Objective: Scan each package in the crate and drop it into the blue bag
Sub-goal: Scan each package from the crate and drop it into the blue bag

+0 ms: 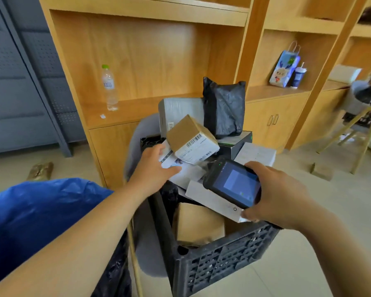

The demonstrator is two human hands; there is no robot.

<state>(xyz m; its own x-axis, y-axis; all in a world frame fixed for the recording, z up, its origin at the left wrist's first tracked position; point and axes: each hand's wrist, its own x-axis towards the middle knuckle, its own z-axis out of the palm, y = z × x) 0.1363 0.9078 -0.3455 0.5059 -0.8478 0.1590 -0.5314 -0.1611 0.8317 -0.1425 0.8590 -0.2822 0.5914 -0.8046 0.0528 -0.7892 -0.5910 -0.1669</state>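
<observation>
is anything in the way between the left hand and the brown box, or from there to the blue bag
Nothing visible. The left hand is beside the brown box, thumb on the white mailer under it. The blue bag lies lower left, beyond the crate edge.

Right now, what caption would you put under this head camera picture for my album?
Left hand on a white package in the black crate, right hand holding the scanner.
</observation>
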